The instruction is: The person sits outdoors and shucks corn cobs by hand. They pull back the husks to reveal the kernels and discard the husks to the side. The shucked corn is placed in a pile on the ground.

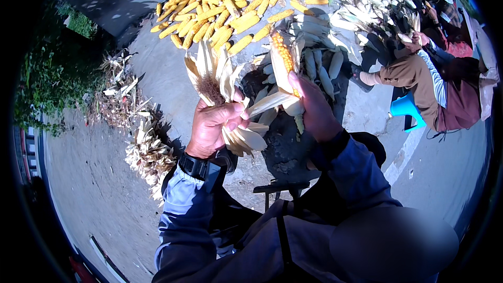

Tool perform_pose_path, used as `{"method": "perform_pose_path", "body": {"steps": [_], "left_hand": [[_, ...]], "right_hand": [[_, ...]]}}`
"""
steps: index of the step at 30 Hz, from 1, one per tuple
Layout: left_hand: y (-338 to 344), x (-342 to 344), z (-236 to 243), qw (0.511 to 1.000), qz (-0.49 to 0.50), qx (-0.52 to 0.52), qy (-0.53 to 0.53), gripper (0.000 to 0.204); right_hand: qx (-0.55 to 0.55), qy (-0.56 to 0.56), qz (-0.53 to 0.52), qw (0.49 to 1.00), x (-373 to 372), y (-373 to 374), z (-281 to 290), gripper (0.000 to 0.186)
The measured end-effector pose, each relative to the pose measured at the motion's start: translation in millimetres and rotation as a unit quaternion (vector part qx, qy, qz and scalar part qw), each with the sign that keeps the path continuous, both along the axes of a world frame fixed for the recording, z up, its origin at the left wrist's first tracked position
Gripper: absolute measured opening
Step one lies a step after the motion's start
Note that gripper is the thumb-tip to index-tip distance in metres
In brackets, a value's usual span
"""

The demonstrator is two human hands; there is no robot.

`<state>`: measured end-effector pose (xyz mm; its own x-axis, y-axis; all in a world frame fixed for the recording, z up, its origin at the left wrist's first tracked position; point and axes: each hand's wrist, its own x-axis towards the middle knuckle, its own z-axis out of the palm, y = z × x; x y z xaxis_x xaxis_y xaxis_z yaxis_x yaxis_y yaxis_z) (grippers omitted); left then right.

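Observation:
Closed around a bunch of dry, pale corn husks [246, 139] with a brown tuft of silk is my left hand [215, 126]. My right hand [317, 110] grips an ear of corn [283, 52] near its lower end, tip pointing up and away. Yellow kernels show along the ear, while some husk still wraps its base. A strip of husk [270, 104] stretches between the ear and my left hand. Beneath my right hand, unpeeled ears [312, 68] lie in shadow on the ground.
A big heap of bare yellow cobs [225, 10] spreads ahead. Pale unpeeled ears [361, 8] are piled to the far right. Discarded husks [146, 152] lie at left, beside green plants [42, 84]. Another person [419, 73] sits at right near a blue plastic stool [406, 110], handling an ear.

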<state>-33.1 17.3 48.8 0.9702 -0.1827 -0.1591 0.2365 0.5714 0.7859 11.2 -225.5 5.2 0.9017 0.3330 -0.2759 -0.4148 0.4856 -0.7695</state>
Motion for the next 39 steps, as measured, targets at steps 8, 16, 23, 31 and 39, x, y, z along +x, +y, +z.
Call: {"method": "perform_pose_path", "body": {"steps": [8,16,23,31,39], "left_hand": [[21,-5,6,1.0,-0.015,0.002,0.007,0.022],[12,-11,-4,0.984,-0.096,0.101,0.111,0.023],[24,7,-2,0.983,0.063,0.162,0.064,0.014],[27,16,-9,0.988,0.078,0.123,0.058,0.015],[-15,19,-43,0.971,-0.043,0.218,0.093,0.027]], "right_hand": [[0.025,0.019,-0.081,0.996,21,-8,-4,0.045],[-0.07,-0.037,-0.139,0.987,34,-20,5,0.036],[-0.265,-0.154,-0.14,0.942,29,-22,18,0.036],[-0.399,-0.255,-0.031,0.88,19,-18,32,0.038],[-0.349,-0.224,-0.02,0.91,14,-1,29,0.037]]}}
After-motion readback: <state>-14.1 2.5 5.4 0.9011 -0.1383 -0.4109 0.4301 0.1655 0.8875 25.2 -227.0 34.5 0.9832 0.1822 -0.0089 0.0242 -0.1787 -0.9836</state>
